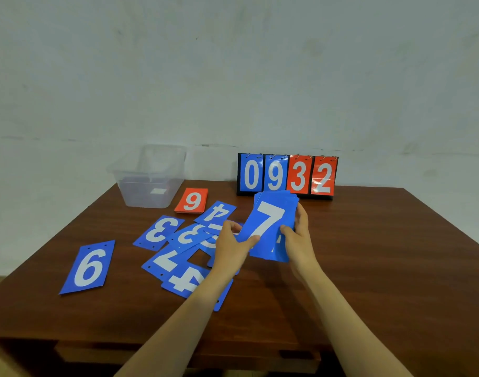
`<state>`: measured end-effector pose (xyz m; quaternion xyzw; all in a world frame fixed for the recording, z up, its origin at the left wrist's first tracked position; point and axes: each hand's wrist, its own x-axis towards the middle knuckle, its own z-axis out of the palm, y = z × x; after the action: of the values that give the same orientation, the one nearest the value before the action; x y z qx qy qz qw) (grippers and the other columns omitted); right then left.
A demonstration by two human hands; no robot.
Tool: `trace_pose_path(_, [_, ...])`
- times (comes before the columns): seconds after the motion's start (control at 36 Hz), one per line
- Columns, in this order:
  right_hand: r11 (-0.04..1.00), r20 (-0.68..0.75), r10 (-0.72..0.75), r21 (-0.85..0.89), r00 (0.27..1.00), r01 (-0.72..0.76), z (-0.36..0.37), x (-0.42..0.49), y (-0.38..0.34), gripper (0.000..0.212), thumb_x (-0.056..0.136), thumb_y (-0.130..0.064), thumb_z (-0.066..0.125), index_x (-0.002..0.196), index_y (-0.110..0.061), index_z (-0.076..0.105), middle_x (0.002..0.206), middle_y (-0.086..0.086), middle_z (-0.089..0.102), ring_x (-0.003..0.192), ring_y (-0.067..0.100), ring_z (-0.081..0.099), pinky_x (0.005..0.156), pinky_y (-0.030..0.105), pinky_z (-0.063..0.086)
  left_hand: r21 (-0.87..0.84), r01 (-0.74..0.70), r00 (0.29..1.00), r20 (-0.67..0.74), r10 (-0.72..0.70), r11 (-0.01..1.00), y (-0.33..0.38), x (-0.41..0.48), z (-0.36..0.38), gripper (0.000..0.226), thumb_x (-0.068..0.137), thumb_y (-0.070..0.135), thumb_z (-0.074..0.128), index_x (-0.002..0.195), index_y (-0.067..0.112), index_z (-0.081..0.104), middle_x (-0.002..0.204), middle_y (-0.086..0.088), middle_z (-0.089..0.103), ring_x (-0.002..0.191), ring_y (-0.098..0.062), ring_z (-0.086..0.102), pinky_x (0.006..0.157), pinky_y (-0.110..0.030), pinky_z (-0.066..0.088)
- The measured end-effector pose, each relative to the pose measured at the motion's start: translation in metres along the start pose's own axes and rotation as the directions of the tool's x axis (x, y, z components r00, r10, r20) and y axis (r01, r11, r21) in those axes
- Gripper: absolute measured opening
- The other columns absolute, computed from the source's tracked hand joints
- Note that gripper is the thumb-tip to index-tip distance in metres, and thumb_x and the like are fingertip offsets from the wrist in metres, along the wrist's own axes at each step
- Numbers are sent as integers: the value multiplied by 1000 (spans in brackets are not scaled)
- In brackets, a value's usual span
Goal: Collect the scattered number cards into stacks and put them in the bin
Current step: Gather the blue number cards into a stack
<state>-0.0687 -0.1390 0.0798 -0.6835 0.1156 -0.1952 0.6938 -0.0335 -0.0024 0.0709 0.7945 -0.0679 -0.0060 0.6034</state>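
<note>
Both hands hold a stack of blue number cards [271,221] above the table, a white 7 on top. My left hand [231,244] pinches its lower left corner; my right hand [298,235] grips its right edge. Several blue cards [178,257] lie scattered and overlapping left of the hands, among them a 3 [159,231] and a 4 [218,212]. A lone blue 6 [88,268] lies further left. A red stack with a 9 on top [192,200] sits beside the clear plastic bin [148,183] at the table's back left.
A flip scoreboard [287,175] showing 0 9 3 2 stands at the back of the brown wooden table [382,254], just behind the held stack. A pale wall rises behind the table. The table's front edge runs below my forearms.
</note>
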Motion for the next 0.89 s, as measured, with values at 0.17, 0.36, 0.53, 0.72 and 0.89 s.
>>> trace_pose_path(0.17, [992, 57, -34, -121, 998, 40, 3, 14, 12, 72, 93, -2, 51, 148, -27, 13, 145, -2, 36, 115, 5, 43, 73, 14, 47, 11, 14, 997, 74, -14, 1000, -8, 14, -2, 37, 83, 23, 71, 107, 16, 45, 109, 2, 48, 88, -14, 58, 65, -23, 55])
trace_pose_path(0.36, [992, 34, 35, -121, 999, -30, 10, 57, 20, 71, 93, -1, 49, 148, -27, 13, 143, 0, 38, 110, 6, 43, 82, 26, 45, 319, 6, 995, 91, -37, 948, -28, 88, -27, 33, 86, 21, 67, 116, 10, 56, 119, -6, 59, 97, -21, 59, 81, -31, 50])
trace_pose_path(0.53, [991, 27, 43, -125, 999, -40, 18, 101, 31, 69, 93, 1, 49, 148, -25, 15, 142, 1, 39, 114, 7, 42, 87, 29, 44, 703, 19, 957, 193, -215, 711, -39, 163, -36, 75, 83, 33, 70, 141, 4, 33, 140, -14, 44, 123, -29, 48, 99, -35, 44])
trace_pose_path(0.72, [989, 48, 87, -122, 995, -81, 24, 137, 49, 69, 94, -1, 48, 147, -30, 15, 141, 1, 39, 121, 13, 45, 89, 33, 46, 805, -259, 809, 483, -335, 534, -41, 200, -30, 90, 77, 41, 74, 149, 22, 23, 156, -1, 18, 142, -28, 21, 114, -46, 26])
trace_pose_path(0.89, [986, 58, 105, -138, 993, -96, 24, 145, 63, 69, 94, -4, 49, 147, -32, 15, 141, -3, 39, 116, 9, 44, 86, 30, 48, 806, -321, 757, 534, -377, 497, -37, 214, -21, 75, 74, 36, 78, 137, 28, 37, 135, -6, 43, 122, -27, 43, 103, -42, 39])
